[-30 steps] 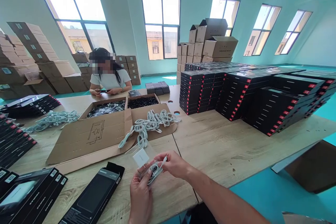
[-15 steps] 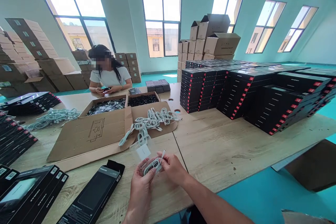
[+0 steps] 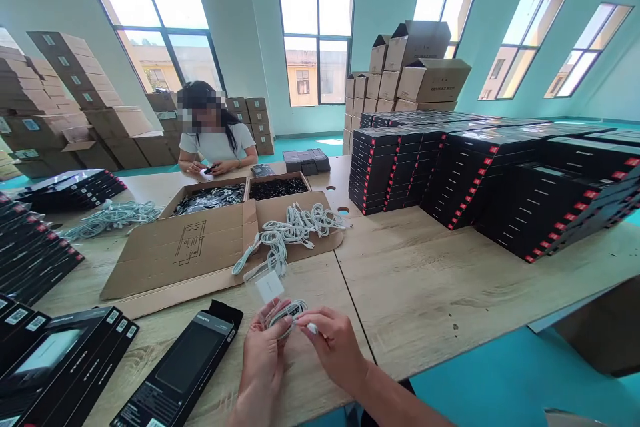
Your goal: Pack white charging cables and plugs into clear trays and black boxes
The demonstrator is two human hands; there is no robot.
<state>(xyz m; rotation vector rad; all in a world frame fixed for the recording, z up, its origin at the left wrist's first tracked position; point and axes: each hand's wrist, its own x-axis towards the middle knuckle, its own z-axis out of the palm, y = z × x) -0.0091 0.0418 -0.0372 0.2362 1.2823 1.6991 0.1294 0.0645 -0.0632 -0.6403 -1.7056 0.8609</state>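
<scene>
My left hand (image 3: 263, 363) and my right hand (image 3: 333, 343) meet over the near edge of the wooden table (image 3: 425, 280). Both pinch a coiled white cable (image 3: 285, 311) between their fingers. A small clear bag with a white label (image 3: 267, 283) lies just beyond the coil. A heap of white cables (image 3: 293, 230) rests on a flattened cardboard flap (image 3: 185, 253) farther back. An open black retail box (image 3: 183, 367) lies to the left of my left hand.
Stacks of black boxes with red tabs (image 3: 480, 173) fill the right side of the table. More black boxes (image 3: 45, 360) lie at the near left. A seated person (image 3: 215, 140) works at the far side behind an open carton (image 3: 240, 193). Brown cartons (image 3: 415, 73) stand behind.
My hands have shifted slightly lower and right with the coil. My right fingers now pinch the cable's plug end closer to the coil. The camera has tilted a little.
</scene>
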